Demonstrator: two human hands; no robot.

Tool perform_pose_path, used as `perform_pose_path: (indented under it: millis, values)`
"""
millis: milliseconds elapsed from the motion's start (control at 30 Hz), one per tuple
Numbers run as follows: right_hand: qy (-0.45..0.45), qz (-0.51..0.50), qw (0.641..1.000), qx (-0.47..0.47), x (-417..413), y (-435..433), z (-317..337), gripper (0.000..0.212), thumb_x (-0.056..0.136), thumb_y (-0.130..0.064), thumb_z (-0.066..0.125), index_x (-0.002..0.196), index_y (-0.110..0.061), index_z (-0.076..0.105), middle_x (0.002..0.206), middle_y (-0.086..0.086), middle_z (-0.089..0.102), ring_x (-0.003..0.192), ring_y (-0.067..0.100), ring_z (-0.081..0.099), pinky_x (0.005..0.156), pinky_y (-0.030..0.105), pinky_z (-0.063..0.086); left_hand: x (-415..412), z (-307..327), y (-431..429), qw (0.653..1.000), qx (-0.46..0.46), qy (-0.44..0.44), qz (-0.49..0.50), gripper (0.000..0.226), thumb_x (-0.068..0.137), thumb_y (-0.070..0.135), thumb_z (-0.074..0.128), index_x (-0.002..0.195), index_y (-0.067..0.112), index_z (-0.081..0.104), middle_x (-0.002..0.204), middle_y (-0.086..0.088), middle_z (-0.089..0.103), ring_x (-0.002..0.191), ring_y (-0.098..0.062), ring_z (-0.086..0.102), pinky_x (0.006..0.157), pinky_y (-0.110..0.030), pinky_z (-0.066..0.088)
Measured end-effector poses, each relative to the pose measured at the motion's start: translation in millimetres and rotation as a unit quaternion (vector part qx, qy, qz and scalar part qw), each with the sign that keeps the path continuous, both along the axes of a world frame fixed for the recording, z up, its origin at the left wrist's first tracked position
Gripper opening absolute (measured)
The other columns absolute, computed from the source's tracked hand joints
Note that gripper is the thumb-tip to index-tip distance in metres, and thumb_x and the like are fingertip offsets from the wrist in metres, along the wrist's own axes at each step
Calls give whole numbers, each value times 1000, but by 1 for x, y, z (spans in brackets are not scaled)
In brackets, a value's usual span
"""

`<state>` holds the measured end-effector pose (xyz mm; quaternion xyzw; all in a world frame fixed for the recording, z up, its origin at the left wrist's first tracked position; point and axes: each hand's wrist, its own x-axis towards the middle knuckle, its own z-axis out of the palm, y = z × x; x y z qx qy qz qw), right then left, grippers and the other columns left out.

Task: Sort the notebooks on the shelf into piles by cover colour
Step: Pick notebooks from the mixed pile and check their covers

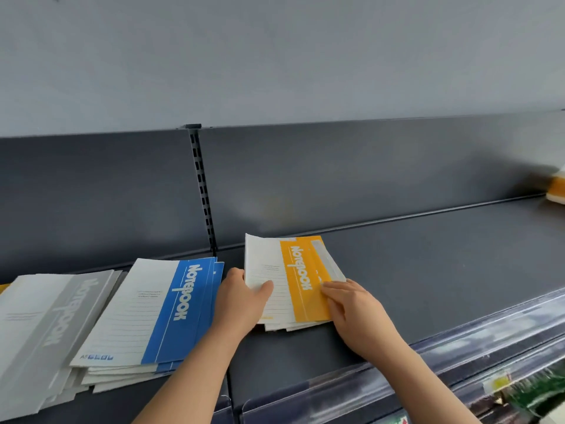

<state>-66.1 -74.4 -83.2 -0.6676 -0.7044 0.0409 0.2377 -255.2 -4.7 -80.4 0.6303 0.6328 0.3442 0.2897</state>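
A pile of yellow-and-white notebooks (pixel 293 270) lies on the dark shelf (pixel 428 270) near its middle. My left hand (pixel 241 301) grips the pile's left edge, thumb on top of the white part. My right hand (pixel 354 313) lies against the pile's right edge with fingers stretched over the yellow band. To the left sits a pile of blue-and-white notebooks (pixel 153 316). Further left is a pile of grey notebooks (pixel 42 325).
Another yellow item (pixel 556 188) shows at the far right of the shelf. An upright slotted rail (pixel 203 191) splits the back panel. Clear plastic price strips (pixel 458 371) run along the shelf's front edge, with goods below at bottom right.
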Motion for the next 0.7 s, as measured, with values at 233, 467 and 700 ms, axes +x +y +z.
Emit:
perform_pose_path:
  millis: [233,467,700]
  values:
    - [33,-60,997,27,8,8,-13,26,94,-16,39,70,-13,49,77,-3,55,76,18,48,80,27,41,1,2,-6,999,-18,-20,27,30,87,22,65,111,10,51,110,-1,60,90,-15,56,55,-19,45]
    - [14,-26,1000,3,12,10,-15,30,98,-18,36,106,-10,64,120,-1,59,113,18,50,111,28,28,8,6,-21,999,-22,-48,13,36,88,18,64,121,16,49,116,3,58,96,-13,54,59,-19,46]
    - [100,-11,995,-1,1,6,6,27,97,-34,41,115,-19,54,113,-3,60,109,18,51,113,36,27,-1,18,-54,987,39,-153,21,21,91,18,60,108,29,53,108,13,62,95,-7,59,60,-16,49]
